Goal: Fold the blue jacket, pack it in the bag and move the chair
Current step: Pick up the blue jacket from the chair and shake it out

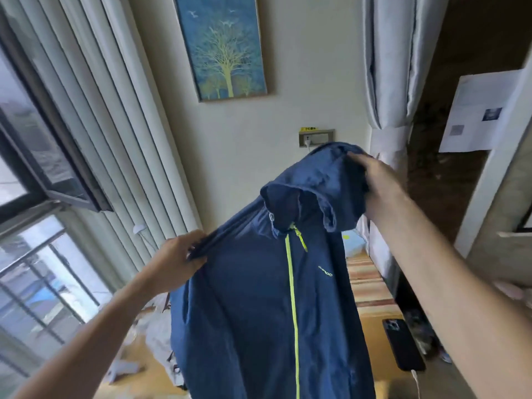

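The blue jacket (253, 298) hangs in the air in front of me, front side toward me, with a yellow-green zip down its middle. My left hand (180, 260) pinches its left shoulder. My right hand (377, 182) grips the right shoulder beside the hood, held higher than the left. The jacket's lower part runs out of the frame. No bag or chair is identifiable; the jacket hides what lies behind it.
A dark phone (403, 344) on a cable lies on a wooden surface (371, 289) at the right. Pale plastic wrapping (157, 338) lies on the floor at the left. Curtains (121, 110) and an open window (43, 156) line the left side; a painting (221, 44) hangs ahead.
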The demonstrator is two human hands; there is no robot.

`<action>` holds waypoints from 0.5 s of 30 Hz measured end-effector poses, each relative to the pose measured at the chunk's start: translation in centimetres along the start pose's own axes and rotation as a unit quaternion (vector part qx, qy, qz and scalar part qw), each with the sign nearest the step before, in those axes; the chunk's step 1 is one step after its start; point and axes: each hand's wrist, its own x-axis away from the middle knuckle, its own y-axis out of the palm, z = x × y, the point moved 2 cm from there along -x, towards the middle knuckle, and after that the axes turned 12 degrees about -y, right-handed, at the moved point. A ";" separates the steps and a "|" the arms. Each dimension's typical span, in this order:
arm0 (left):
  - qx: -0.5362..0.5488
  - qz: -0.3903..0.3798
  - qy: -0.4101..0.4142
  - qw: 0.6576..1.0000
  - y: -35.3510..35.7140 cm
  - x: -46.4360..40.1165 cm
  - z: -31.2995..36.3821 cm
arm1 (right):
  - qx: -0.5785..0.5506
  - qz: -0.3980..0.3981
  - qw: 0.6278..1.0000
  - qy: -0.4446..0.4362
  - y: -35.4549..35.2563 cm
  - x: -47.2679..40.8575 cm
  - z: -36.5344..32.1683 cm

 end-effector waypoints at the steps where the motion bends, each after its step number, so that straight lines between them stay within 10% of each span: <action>1: 0.020 -0.002 -0.006 1.000 -0.1 -0.7 -0.5 | -0.034 -0.010 0.999 0.007 0.1 -0.9 0.5; 7: 0.092 -0.018 -0.002 0.996 1.1 -5.7 -4.5 | -0.165 0.060 0.984 -0.038 0.9 -6.5 4.3; 15: -0.112 -0.049 -0.067 0.990 12.6 -21.8 -13.4 | 0.045 0.069 0.990 0.114 3.4 -19.9 25.1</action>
